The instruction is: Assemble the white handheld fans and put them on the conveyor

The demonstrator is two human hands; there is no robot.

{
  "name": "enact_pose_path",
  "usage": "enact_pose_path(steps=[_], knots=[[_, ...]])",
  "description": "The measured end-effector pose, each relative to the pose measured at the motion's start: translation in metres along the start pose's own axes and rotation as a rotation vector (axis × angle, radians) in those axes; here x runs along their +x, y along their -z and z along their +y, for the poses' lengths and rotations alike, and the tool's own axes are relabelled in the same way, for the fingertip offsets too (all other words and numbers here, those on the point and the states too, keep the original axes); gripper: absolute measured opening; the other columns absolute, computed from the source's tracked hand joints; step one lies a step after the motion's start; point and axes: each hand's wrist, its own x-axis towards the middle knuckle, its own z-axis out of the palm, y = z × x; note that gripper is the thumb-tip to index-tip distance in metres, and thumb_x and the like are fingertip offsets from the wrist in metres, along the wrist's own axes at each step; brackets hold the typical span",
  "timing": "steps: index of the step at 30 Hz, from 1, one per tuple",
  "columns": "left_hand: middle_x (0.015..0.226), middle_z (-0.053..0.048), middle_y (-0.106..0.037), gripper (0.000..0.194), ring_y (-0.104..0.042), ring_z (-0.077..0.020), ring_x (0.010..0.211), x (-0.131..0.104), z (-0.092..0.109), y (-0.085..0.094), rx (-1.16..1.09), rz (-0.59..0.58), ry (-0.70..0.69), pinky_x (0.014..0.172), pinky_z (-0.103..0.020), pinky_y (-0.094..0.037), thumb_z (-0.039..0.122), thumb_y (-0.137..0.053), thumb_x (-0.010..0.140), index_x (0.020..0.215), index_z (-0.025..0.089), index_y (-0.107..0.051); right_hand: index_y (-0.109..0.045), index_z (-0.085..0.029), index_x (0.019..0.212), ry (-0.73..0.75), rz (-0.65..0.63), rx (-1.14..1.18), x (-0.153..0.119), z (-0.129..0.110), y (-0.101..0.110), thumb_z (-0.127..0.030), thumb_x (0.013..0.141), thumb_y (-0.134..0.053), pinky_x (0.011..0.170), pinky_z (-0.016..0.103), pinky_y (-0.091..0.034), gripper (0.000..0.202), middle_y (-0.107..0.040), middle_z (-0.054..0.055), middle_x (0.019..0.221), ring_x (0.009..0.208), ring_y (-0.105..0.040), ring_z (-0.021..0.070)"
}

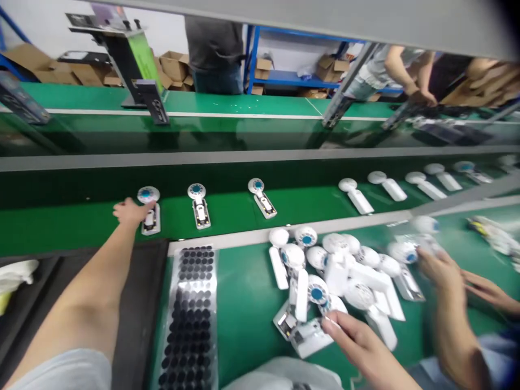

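"Where did you have the left hand (132,212)?"

"Out on the belt (227,203), at the leftmost unit (151,223). The thumb lay across its neck and the fingers were spread off to its left — from my seat, I saw no grip closed round it."

"Why was that unit face up?"

"Like the two units (196,189) beside it, it showed its insides that way. I judged they lay so to keep the parts in reach, and the gaps likely let a hand take one without knocking the next."

"And the right hand (357,338)?"

"At the near edge of the pile (337,273), thumb and fingertip close together. I couldn't tell whether they pinched anything. The pile sat on the bench (244,292) with a co-worker's hand (441,268) at its right — shared stock, I guessed."

"The dot sheet (189,325)?"

"Flat between the two hands, probably handy to either."
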Motion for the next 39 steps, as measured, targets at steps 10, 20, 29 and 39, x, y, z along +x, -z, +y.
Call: enact_pose_path(steps=[10,20,29,39], knots=[[0.079,-0.005,-0.063,0.040,-0.059,-0.0158,0.071,-0.290,0.107,-0.084,-0.284,-0.812,-0.379,0.067,-0.027,-0.047,0.049,-0.059,0.067,0.086,0.014,-0.056,-0.050,-0.019,0.075,0.082,0.000,0.230,-0.037,0.021,0.027,-0.044,0.087,-0.040,0.042,0.022,-0.021,0.030,-0.027,-0.006,0.053,0.047,-0.025,0.0092],[0.091,-0.011,-0.062,0.051,-0.058,-0.0291,0.085,-0.358,0.169,-0.111,-0.031,-0.623,-0.384,0.068,-0.034,-0.042,0.049,-0.067,0.055,0.090,0.016,-0.053,-0.053,-0.018,0.078,0.196,-0.015,0.318,-0.068,0.066,0.056,-0.045,0.087,-0.040,0.044,0.022,-0.022,0.031,-0.030,-0.006,0.055,0.048,-0.028,0.0093],[0.086,-0.009,-0.064,0.035,-0.060,-0.0208,0.078,-0.379,0.167,-0.070,-0.258,-0.780,-0.358,0.065,-0.028,-0.045,0.036,-0.053,0.071,0.094,0.010,-0.058,-0.048,-0.018,0.077,0.185,0.113,0.602,-0.035,0.064,0.058,-0.046,0.072,-0.062,0.050,0.022,-0.035,0.031,-0.047,-0.004,0.067,0.055,-0.042,0.0099],[0.084,-0.010,-0.057,0.018,-0.050,-0.0259,0.084,-0.467,0.168,0.010,-0.060,-0.671,-1.006,0.074,-0.040,-0.037,0.027,-0.055,0.072,0.086,0.016,-0.056,-0.046,-0.022,0.109,0.324,-0.012,0.745,-0.033,0.049,0.048,-0.030,0.054,-0.079,0.076,0.031,-0.045,0.064,-0.056,0.003,0.097,0.088,-0.053,0.0186]])
